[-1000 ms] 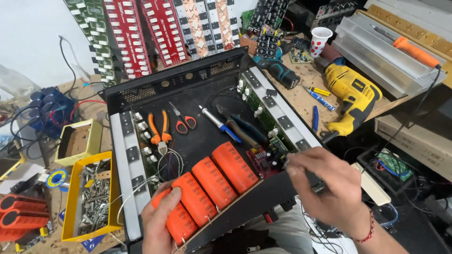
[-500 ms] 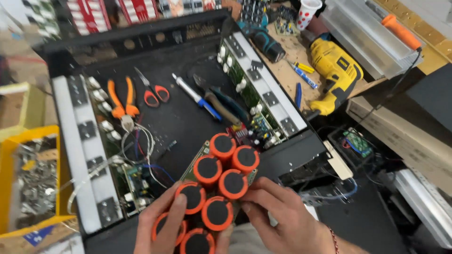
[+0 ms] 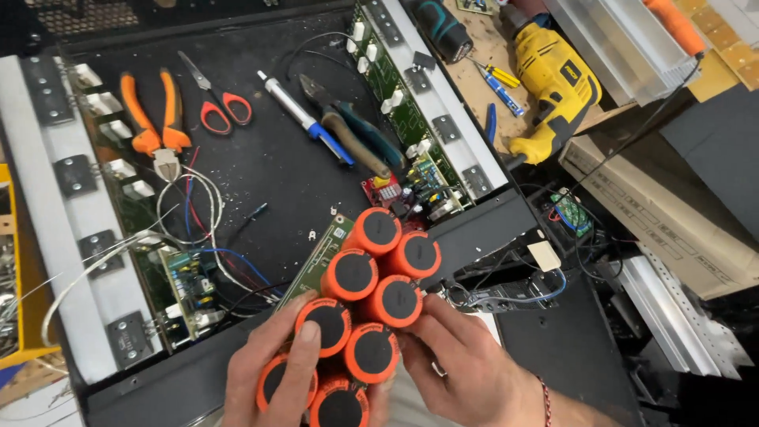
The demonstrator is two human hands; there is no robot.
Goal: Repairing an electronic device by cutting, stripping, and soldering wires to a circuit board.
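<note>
A: What is seen largest?

B: An open black amplifier chassis [image 3: 261, 166] is laid on the counter [image 3: 482, 59], with green circuit boards [image 3: 403, 103] and white heatsink rails [image 3: 47, 198] along both its sides.

A: And beside it?

B: A yellow power drill [image 3: 553, 83] is set on the counter to the right, near a cardboard box [image 3: 664, 205].

A: What is being held?

B: A bank of orange capacitors [image 3: 371, 277], eight cylinders with black tops on a green board, is held at the near edge of the chassis, tilted towards the camera. The left hand [image 3: 273, 372] is closed over the nearer cylinders, fingers laid across their tops. The right hand [image 3: 466, 364] is closed on the bank's right side, its grip pressed against a cylinder.

A: And the tools inside the chassis?

B: Orange-handled pliers [image 3: 150, 119], teal-handled pliers [image 3: 356, 130], a desoldering pump [image 3: 304, 119] and red-handled scissors [image 3: 217, 99] are laid on the chassis floor, well apart from the hands. Loose white wires [image 3: 190, 205] are coiled just below the orange pliers.
</note>
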